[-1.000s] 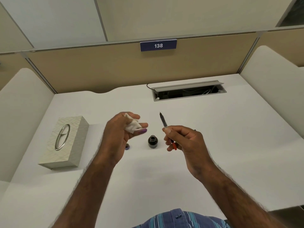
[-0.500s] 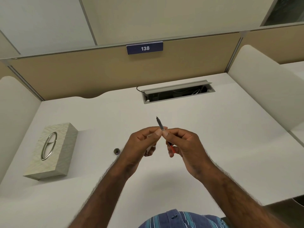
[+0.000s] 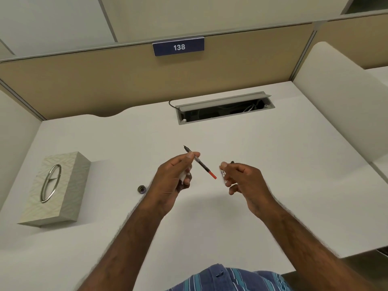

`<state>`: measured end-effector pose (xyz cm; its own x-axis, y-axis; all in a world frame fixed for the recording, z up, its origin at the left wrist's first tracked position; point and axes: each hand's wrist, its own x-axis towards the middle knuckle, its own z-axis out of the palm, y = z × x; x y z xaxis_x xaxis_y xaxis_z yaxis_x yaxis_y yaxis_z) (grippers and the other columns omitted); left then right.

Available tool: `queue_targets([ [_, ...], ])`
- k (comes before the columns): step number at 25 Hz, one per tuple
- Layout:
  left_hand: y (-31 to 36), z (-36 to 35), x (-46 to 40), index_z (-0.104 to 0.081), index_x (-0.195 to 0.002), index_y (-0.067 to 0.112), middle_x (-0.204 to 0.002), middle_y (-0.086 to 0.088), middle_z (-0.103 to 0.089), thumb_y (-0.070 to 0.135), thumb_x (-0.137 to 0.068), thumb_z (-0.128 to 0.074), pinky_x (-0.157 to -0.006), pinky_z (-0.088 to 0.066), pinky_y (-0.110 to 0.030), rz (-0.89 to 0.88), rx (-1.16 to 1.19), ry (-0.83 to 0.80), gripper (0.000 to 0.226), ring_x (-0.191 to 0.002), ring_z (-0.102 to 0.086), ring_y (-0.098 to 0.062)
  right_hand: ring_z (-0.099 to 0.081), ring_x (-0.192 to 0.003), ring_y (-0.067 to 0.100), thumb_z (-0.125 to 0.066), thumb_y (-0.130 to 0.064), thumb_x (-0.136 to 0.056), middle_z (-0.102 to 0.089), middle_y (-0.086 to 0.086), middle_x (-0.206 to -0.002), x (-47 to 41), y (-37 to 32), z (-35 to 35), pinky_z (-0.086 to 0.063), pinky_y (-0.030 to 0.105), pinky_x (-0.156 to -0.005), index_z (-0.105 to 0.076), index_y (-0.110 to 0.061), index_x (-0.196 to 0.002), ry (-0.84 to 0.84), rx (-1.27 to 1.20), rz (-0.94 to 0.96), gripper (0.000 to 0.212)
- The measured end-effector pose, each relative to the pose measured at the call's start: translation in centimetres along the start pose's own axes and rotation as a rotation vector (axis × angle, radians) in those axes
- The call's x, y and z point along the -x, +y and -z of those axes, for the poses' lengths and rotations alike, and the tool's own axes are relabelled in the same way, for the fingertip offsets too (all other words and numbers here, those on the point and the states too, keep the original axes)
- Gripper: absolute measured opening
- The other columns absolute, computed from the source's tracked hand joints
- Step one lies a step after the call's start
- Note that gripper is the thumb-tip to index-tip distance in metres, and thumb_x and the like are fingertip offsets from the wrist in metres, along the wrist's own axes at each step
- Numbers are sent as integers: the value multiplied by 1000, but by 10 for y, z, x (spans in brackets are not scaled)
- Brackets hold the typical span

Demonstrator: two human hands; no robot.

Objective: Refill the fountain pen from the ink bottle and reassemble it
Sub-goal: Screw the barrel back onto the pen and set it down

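My left hand [image 3: 174, 179] pinches the fountain pen's inner part [image 3: 200, 162] near the nib. The nib points up and away, and the red converter end hangs down to the right. A crumpled white tissue [image 3: 183, 177] is tucked in the same palm. My right hand [image 3: 243, 179] is apart from the pen, a short way to its right, with its fingers closed on a small patterned pen barrel [image 3: 223, 173]. The ink bottle is hidden behind my left hand. Its cap [image 3: 141, 189] lies on the white desk [image 3: 273, 164] left of my left wrist.
A pale tissue box [image 3: 56, 187] with a metal oval ring stands at the left. An open cable tray [image 3: 224, 108] is set into the desk at the back. Padded dividers close off both sides, and a tan partition with a "138" plate [image 3: 178, 46] stands behind.
The pen has passed from my right hand to my left hand. My right hand has drawn away to the right and now holds the patterned barrel. The view has shifted slightly.
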<state>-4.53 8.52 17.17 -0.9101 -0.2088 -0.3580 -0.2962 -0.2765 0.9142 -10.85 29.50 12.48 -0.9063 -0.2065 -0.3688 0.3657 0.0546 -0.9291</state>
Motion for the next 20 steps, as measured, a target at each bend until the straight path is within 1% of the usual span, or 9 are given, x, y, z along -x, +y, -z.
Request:
queue_targets([
  [2, -2, 0, -6, -81, -112, 20, -80, 3, -45, 36, -99, -66, -60, -33, -28, 17, -4, 19, 26, -59, -39, -16, -67, -68, 17, -80, -30, -93, -76, 11, -85, -21, 19, 9, -56, 32, -54, -83, -15, -96, 84, 169, 6, 16],
  [4, -5, 1, -10, -81, -112, 20, -79, 4, -45, 37, -98, -67, -61, -31, -30, 27, -11, 34, 26, -60, -38, -16, -70, -68, 18, -82, -32, -90, -78, 7, -80, -41, 37, 12, -63, 37, -57, -82, -18, -95, 156, 350, 19, 15],
  [6, -6, 2, -14, -81, -111, 22, -79, 3, -43, 39, -97, -68, -62, -30, -31, 33, -21, 47, 26, -60, -37, -17, -72, -73, 19, -84, -41, -85, -75, -2, -76, -60, 54, 11, -65, 41, -73, -82, -19, -98, 215, 531, 33, 26],
  [8, -5, 2, -17, -82, -111, 22, -80, 2, -43, 39, -96, -69, -63, -31, -32, 37, -32, 53, 25, -60, -37, -17, -73, -86, 20, -84, -49, -83, -74, -5, -80, -75, 65, 7, -60, 38, -87, -81, -19, -103, 251, 676, 31, 36],
  [9, -5, 3, -18, -82, -110, 22, -80, 2, -43, 39, -96, -69, -64, -32, -32, 40, -38, 56, 25, -60, -37, -17, -73, -91, 21, -83, -52, -82, -76, -4, -84, -80, 70, 5, -58, 36, -90, -80, -18, -104, 265, 719, 24, 40],
  [11, -4, 4, -19, -82, -110, 22, -80, 2, -44, 39, -96, -70, -64, -33, -31, 49, -46, 62, 26, -60, -38, -17, -73, -98, 23, -83, -54, -81, -80, 0, -96, -88, 77, -1, -57, 35, -90, -80, -18, -105, 287, 788, 15, 44],
  [13, -3, 6, -19, -82, -110, 23, -81, 2, -44, 39, -96, -70, -64, -33, -31, 51, -49, 65, 25, -60, -38, -17, -73, -101, 25, -84, -48, -80, -80, 0, -100, -91, 83, -6, -55, 33, -88, -80, -18, -101, 300, 844, 18, 37],
  [16, -1, 8, -19, -82, -110, 24, -81, 3, -44, 40, -96, -70, -65, -31, -32, 39, -50, 64, 25, -60, -38, -17, -75, -95, 25, -80, -36, -82, -81, -2, -92, -92, 87, -11, -54, 30, -82, -81, -20, -90, 313, 848, 7, 18],
  [20, 0, 10, -16, -82, -109, 24, -79, 4, -45, 40, -96, -70, -67, -28, -36, 15, -61, 70, 25, -58, -38, -16, -74, -86, 21, -79, -32, -86, -78, -7, -82, -79, 82, -12, -53, 28, -76, -81, -22, -83, 245, 801, 42, 11],
])
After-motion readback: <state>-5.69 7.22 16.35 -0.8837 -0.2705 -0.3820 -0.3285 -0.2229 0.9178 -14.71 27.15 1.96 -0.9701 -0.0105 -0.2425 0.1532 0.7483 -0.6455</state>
